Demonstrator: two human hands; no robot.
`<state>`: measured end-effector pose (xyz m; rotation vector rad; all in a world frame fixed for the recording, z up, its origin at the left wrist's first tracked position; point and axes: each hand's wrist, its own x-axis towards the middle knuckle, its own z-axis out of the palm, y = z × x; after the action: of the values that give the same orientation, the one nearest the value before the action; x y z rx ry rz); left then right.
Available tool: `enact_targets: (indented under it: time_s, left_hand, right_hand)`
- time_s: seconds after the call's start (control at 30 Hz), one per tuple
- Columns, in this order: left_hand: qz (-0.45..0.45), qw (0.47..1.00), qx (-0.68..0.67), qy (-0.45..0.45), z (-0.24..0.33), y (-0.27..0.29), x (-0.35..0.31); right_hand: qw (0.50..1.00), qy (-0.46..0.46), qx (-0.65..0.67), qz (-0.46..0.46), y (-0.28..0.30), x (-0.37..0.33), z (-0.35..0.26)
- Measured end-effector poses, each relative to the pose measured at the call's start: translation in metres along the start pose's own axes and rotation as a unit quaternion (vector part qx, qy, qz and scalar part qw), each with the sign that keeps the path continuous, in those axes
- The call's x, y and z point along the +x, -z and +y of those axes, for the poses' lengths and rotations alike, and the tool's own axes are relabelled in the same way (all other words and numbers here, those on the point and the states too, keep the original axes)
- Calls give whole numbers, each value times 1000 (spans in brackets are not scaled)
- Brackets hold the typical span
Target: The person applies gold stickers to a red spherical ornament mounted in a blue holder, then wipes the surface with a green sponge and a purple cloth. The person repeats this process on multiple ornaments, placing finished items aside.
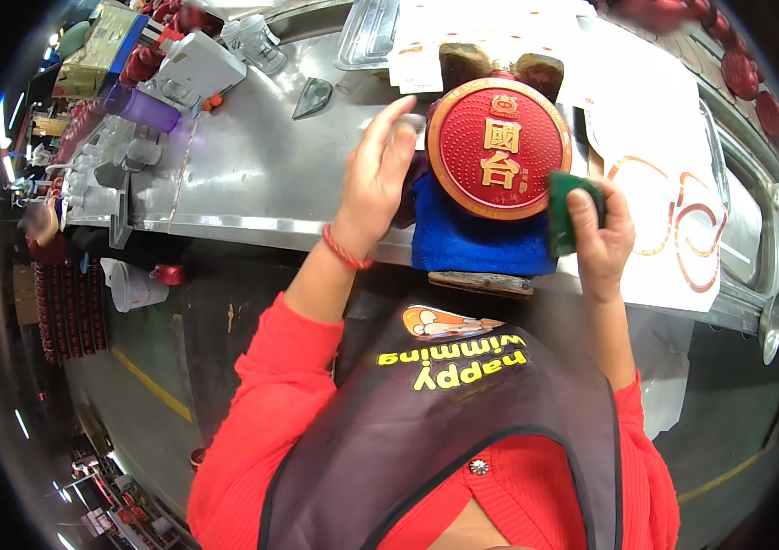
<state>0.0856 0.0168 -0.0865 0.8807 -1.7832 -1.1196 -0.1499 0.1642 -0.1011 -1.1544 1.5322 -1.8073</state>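
Observation:
A round, flat red bottle [464, 170] with an orange-gold rim and raised gold characters lies face up in front of me. Blue cloth [481, 240] covers the support under it, and two worn brown blocks [537, 73] flank its neck. My left hand [373, 179] is beside the bottle's left edge, fingers stretched out and thumb apart, with nothing in it. Against the right rim, my right hand [605, 236] grips a flat dark green scraper-like piece [561, 220] between thumb and fingers. Whether the green piece touches the rim I cannot tell.
Orange-gold ring strips [699, 240] lie on white paper [632, 137] to the right. A clear tray [364, 37] stands at the back of the metal bench [252, 156]. Further left are a purple cup [144, 108] and a white container [202, 69]. A white bucket [136, 286] is below.

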Motion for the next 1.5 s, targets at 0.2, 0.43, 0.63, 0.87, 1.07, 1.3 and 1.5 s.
enact_targets:
  time_s: [0.2, 0.43, 0.63, 0.87, 1.07, 1.3, 1.5]
  left_hand:
    - [-154, 912, -310, 219, 19, -21, 67]
    - [-294, 955, 31, 19, 65, -8, 95]
    - [-340, 903, 240, -103, 99, -16, 103]
    - [-165, 914, 279, -245, 117, -1, 37]
    - [84, 943, 191, -261, 104, 42, -48]
    - [386, 871, 282, -116, 84, 216, -171]
    - [424, 687, 573, 143, 8, 360, -269]
  right_hand:
    - [988, 112, -97, -40, 12, 0, -9]
    - [999, 0, 27, 42, 43, -14, 2]
    - [999, 2, 17, 47, 62, -17, 10]
    - [998, 9, -14, 62, 61, 2, 3]
    - [993, 23, 47, 106, 27, 18, -20]
    - [997, 7, 36, -63, -31, 38, -35]
    - [992, -8, -26, -125, -80, 42, -46]
